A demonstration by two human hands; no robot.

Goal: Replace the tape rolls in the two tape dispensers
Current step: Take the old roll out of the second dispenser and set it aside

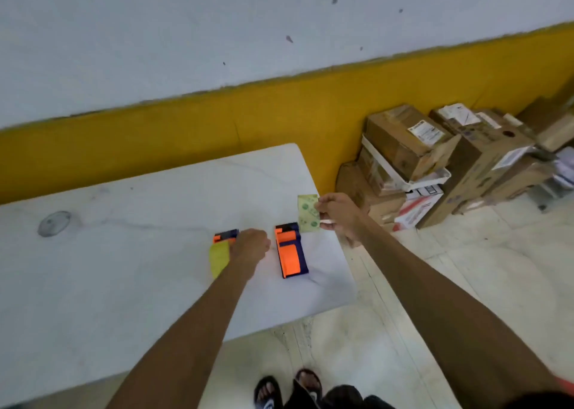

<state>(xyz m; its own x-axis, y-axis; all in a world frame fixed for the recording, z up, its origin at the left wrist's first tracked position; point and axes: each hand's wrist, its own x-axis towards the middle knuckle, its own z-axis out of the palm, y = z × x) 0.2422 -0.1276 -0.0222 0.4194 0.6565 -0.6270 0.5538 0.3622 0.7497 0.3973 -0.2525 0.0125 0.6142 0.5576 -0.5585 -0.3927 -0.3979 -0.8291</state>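
Observation:
Two orange and dark-blue tape dispensers lie on the white table point(124, 253). The left dispenser point(226, 236) holds a yellow tape roll point(219, 258), and my left hand point(250, 247) is closed over that roll's right side. The right dispenser point(290, 255) lies flat with its orange face up and nothing touching it. Just beyond it, near the table's right edge, my right hand point(338, 214) pinches a pale green tape roll point(308, 213) and holds it upright above the table.
A round grey cap point(54, 223) is set in the table at the far left. Stacked cardboard boxes point(435, 166) stand on the tiled floor to the right, against a yellow and white wall. My sandalled feet point(289, 390) show below the table's near edge.

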